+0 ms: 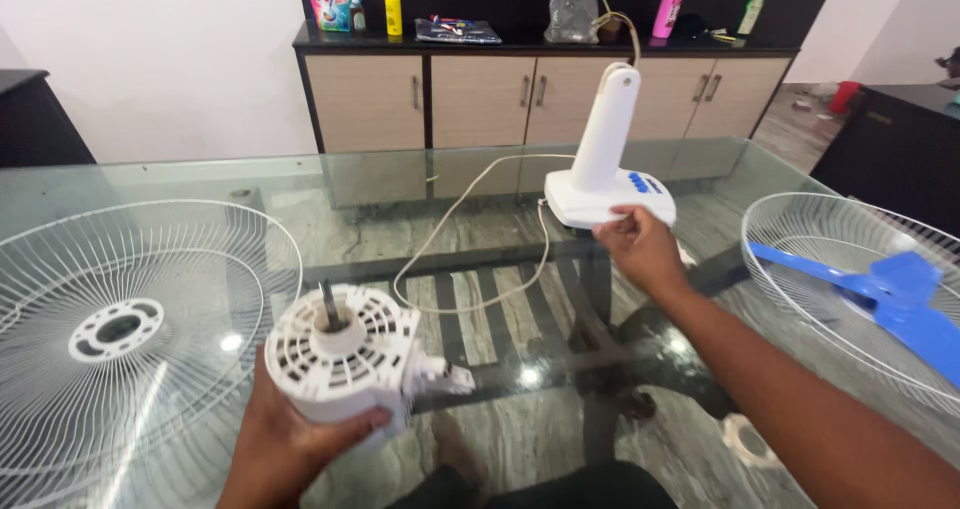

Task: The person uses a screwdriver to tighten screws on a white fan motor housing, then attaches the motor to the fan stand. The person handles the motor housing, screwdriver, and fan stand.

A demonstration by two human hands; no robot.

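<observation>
Two hands grip white plastic: motor housing [345, 354], stand base [608, 198].

wire grille [120, 329] – left | blue blades [890, 294] – right | bottles [394, 9] – cabinet [470, 94]

Both forearms bare, no sleeves; dark trousers [560, 489].

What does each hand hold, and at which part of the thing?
The left hand holds the white fan motor housing from below, around its body. The right hand grips the front edge of the white fan stand base.
</observation>
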